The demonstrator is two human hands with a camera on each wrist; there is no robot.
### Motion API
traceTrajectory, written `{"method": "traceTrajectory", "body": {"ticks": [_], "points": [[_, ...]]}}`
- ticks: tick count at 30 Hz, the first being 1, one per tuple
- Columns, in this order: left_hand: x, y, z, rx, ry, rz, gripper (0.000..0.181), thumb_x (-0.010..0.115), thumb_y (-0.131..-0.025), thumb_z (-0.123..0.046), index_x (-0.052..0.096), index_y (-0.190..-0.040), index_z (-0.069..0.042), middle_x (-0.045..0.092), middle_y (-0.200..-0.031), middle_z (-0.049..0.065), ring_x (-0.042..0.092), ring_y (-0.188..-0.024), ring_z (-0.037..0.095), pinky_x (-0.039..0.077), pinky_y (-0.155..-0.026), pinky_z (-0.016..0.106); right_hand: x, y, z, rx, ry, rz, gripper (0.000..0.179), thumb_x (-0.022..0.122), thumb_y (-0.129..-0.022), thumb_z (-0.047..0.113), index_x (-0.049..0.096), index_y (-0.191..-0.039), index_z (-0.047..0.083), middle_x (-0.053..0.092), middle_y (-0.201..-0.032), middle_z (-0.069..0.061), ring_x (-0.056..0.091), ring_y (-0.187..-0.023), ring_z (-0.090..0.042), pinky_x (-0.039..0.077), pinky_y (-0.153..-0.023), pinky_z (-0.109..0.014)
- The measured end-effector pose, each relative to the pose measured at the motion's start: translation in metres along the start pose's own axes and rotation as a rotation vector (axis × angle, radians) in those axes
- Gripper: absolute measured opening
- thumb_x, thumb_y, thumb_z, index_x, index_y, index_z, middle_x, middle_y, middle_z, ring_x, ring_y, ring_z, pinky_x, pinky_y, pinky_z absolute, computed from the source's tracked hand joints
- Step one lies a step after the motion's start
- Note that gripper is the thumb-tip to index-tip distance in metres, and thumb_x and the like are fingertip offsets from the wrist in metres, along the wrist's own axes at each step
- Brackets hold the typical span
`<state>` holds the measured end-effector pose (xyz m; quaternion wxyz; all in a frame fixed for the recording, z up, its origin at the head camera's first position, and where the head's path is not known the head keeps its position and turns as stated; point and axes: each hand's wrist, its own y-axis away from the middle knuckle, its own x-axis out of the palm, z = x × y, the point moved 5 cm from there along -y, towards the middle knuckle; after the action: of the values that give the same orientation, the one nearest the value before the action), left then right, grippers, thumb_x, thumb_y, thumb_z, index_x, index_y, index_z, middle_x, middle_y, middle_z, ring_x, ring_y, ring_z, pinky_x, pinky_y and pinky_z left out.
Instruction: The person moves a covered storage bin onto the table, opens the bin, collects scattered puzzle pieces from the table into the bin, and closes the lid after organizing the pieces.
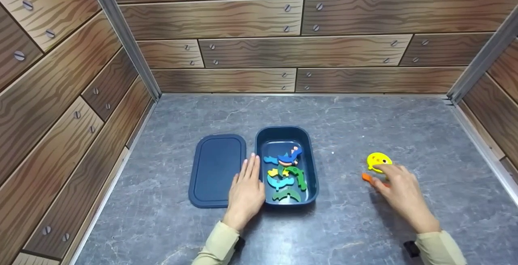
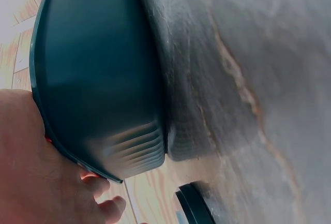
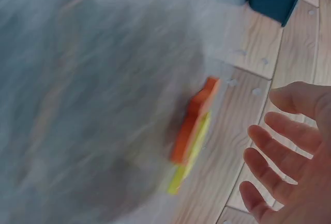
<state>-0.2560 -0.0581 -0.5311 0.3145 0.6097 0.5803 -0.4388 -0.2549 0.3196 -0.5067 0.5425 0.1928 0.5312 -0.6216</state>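
My left hand lies with straight fingers along the left rim of a dark blue box. The left wrist view shows that hand against the edge of the box's side wall. Inside the box are several small animal-like pieces, among them a green one and a light blue one. Over on the right, my right hand hovers with loosely bent fingers above a flat orange piece and a round yellow fish-like piece. The right wrist view has a gap between the fingers and the orange piece.
A dark blue lid lies flat just left of the box. Grey marbled tabletop surrounds them. Wood-patterned walls enclose the back and both sides.
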Motion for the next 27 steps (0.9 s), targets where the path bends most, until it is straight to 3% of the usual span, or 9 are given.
{"method": "traceTrajectory", "body": {"ticks": [7, 14, 27], "points": [[0.002, -0.001, 0.001, -0.007, -0.014, 0.02, 0.061, 0.04, -0.101, -0.02, 0.021, -0.158, -0.013, 0.014, -0.164, 0.0, 0.017, -0.148, 0.026, 0.026, -0.113, 0.054, 0.006, 0.007, -0.019, 0.064, 0.059, 0.141, 0.037, 0.082, -0.079, 0.012, 0.07, -0.113, 0.003, 0.069, -0.105, -0.017, 0.058, -0.089, -0.036, 0.037, -0.067, -0.049], [0.002, -0.001, 0.001, -0.007, -0.008, 0.018, 0.061, 0.041, -0.1, -0.019, 0.022, -0.158, -0.013, 0.014, -0.164, 0.0, 0.018, -0.148, 0.026, 0.027, -0.113, 0.054, 0.017, 0.009, -0.026, 0.103, 0.089, 0.295, 0.043, 0.082, -0.079, 0.015, 0.07, -0.118, 0.002, 0.068, -0.111, -0.018, 0.059, -0.095, -0.038, 0.041, -0.071, -0.055], [0.001, 0.0, 0.0, 0.006, -0.004, -0.006, 0.06, 0.043, -0.101, -0.019, 0.024, -0.158, -0.012, 0.017, -0.163, 0.001, 0.019, -0.148, 0.026, 0.028, -0.112, 0.055, 0.019, 0.008, -0.025, 0.083, 0.071, 0.301, 0.039, 0.081, -0.078, 0.008, 0.071, -0.115, 0.003, 0.069, -0.108, -0.016, 0.064, -0.097, -0.038, 0.043, -0.072, -0.057]]}}
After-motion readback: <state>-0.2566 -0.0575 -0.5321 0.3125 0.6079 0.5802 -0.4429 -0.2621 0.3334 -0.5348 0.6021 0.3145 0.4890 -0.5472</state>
